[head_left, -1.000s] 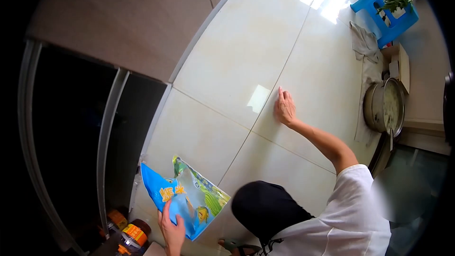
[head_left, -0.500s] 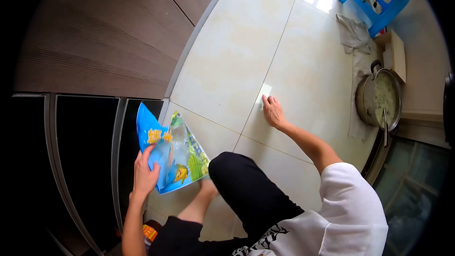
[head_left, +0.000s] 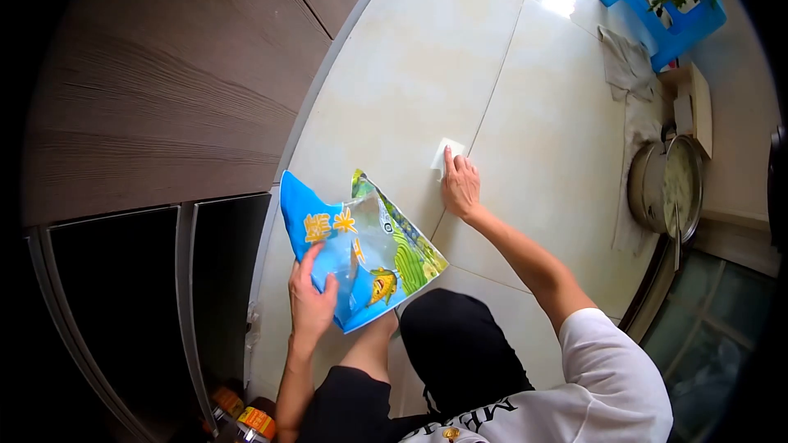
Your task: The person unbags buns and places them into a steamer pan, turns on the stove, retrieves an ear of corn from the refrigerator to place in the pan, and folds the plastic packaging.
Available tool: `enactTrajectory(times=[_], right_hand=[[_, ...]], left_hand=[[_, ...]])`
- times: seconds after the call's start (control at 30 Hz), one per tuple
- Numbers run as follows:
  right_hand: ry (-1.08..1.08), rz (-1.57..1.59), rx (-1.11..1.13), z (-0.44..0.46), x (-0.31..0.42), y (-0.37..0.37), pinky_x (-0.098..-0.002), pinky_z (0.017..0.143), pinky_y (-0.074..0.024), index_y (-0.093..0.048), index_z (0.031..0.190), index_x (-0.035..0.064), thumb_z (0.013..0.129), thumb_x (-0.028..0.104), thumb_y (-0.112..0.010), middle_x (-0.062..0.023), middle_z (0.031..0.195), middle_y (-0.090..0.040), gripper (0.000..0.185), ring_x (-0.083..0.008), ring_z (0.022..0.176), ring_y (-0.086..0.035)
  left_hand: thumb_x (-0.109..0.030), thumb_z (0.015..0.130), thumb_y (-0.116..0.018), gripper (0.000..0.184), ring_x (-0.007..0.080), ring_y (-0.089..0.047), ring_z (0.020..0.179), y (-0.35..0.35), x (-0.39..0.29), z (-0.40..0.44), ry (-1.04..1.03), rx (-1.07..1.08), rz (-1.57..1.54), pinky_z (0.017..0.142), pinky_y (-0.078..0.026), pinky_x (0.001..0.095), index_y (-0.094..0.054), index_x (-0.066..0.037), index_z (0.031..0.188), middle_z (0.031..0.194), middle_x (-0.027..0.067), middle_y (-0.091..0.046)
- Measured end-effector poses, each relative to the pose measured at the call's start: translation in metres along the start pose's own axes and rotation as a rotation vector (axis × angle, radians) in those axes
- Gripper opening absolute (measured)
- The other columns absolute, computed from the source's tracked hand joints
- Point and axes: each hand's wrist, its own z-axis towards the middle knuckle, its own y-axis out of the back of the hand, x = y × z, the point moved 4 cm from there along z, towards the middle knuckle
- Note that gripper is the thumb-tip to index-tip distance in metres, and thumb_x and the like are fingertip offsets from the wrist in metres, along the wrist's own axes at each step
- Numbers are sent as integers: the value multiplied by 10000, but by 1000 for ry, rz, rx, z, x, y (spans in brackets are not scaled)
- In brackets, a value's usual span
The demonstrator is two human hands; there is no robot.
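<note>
My left hand [head_left: 313,303] is closed on the lower left edge of a blue, green and clear plastic food bag [head_left: 373,234]. The bag carries a corn cartoon and orange characters, and looks slack. On the floor, my right hand [head_left: 462,187] has its index finger stretched out on a small white scrap [head_left: 437,157], paper or plastic, I cannot tell which. Its other fingers are loosely bent and the thumb is mostly hidden. The scrap lies on a pale tile, just left of a grout line.
Brown cabinets [head_left: 180,74] with dark panels run along the left. A metal pot [head_left: 648,184] with green-flecked contents and a utensil stands at right, near a grey cloth [head_left: 624,66]. Behind is a blue stool [head_left: 657,0] bearing leafy greens. Orange-labelled containers [head_left: 256,421] sit at lower left.
The view has shifted. The white scrap has slid left across the grout line under my right index finger. My left hand and the bag have moved right, nearer my right hand.
</note>
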Motion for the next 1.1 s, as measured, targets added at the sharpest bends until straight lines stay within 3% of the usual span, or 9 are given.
enactTrajectory(times=[0.37,0.67,0.77,0.97,1.1], right_hand=[[173,-21,21,8,20,15,-386,817,-428,-480,1326,-27,846,84,-520,-123,983,-538,495,-272,956,-525],[151,53,104,24,24,17,-403,734,-485,-539,1242,31,837,63,-541,-126,922,-565,406,-288,905,-561],[158,77,176,16,21,25,-418,759,-490,-542,1229,30,857,40,-529,-133,935,-573,372,-305,918,-564],[32,195,23,17,12,28,-424,748,-491,-547,1188,16,845,54,-530,-143,925,-571,345,-318,897,-563],[10,161,68,16,15,27,-423,759,-491,-554,1180,16,852,51,-524,-147,944,-577,331,-318,905,-562]], left_hand=[[-4,813,-559,448,446,-568,1026,-1,-3,-16,12,-28,25,896,-465,457,-527,20,1260,1144,270,-568],[-2,811,-564,454,439,-568,1040,-2,12,-11,22,21,-25,900,-469,455,-524,28,1262,1156,263,-568],[-3,812,-563,452,439,-567,1046,-4,12,-12,23,27,-30,905,-468,454,-524,29,1261,1158,263,-568],[-2,812,-562,450,434,-566,1047,-7,17,-11,15,35,-51,908,-466,451,-527,26,1260,1161,261,-568],[-2,812,-561,449,431,-566,1049,-8,19,-11,15,51,-43,909,-465,450,-526,27,1260,1172,260,-564]])
